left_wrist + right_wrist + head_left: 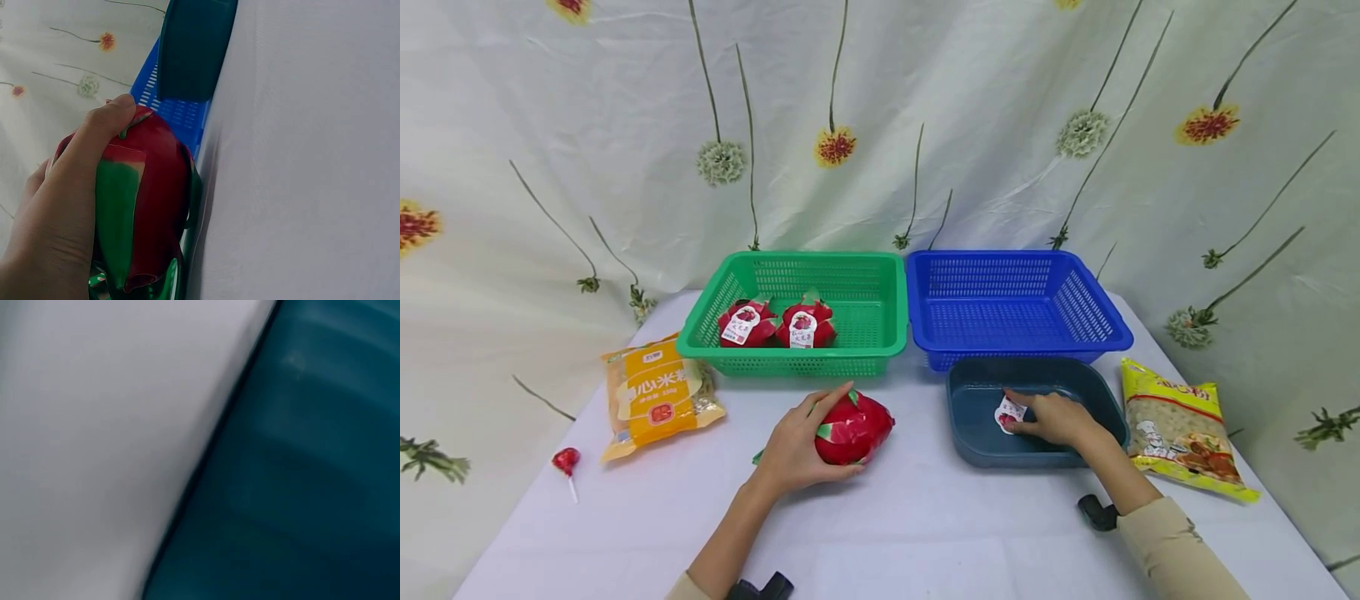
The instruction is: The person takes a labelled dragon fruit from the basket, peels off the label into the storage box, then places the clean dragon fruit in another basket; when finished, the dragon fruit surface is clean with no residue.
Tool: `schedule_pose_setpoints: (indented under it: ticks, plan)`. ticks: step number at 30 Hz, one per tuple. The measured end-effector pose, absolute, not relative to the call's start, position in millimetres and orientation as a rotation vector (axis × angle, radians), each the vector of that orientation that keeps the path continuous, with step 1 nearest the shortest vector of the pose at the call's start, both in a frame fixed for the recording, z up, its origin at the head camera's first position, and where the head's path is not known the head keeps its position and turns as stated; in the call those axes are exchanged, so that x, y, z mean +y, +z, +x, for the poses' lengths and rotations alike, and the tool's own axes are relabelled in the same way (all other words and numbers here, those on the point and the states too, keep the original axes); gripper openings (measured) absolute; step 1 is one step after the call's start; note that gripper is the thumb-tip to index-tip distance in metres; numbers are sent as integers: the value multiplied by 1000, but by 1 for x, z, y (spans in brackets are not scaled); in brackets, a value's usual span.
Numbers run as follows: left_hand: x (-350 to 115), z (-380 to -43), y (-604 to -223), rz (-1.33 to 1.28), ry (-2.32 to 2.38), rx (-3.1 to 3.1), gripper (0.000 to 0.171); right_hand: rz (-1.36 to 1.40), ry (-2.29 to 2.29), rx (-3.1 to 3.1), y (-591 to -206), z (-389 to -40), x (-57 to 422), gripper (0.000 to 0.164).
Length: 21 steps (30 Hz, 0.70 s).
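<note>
My left hand (797, 446) grips a red dragon fruit (859, 429) with green scales, over the front middle of the table. In the left wrist view the thumb lies along the dragon fruit (162, 181). My right hand (1058, 419) reaches into a dark blue basin (1030, 456) and pinches a small white label (1009, 414) with a red fruit print between thumb and fingers. The right wrist view takes in only the basin's blurred wall (300, 487) and white cloth. Two labelled dragon fruits (802, 323) sit in a green basket (808, 363).
Behind the basin stands a blue basket (985, 321), right beside the green one. An orange bag (658, 396) and a red lollipop (566, 460) lie at the left. To the right of the basin lies a yellow bag (1183, 429). A floral cloth (880, 200) hangs behind the table.
</note>
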State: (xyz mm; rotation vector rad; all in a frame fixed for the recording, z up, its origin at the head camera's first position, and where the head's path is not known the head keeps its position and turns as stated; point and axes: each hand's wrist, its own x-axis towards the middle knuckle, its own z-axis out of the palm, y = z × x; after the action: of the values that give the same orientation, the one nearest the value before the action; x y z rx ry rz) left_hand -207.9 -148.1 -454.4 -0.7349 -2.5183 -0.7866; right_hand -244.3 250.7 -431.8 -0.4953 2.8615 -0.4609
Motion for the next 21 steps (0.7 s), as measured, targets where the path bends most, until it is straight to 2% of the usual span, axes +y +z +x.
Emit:
schedule_pose_setpoints:
  ticks: [12, 21]
  plan:
    - [-148, -209, -454, -755, -794, -2511, 104, -512, -371, 2978, -434, -244, 250, 75]
    - [-148, -207, -453, -742, -794, -2528, 105, -552, -473, 2971, -436, -246, 251, 61]
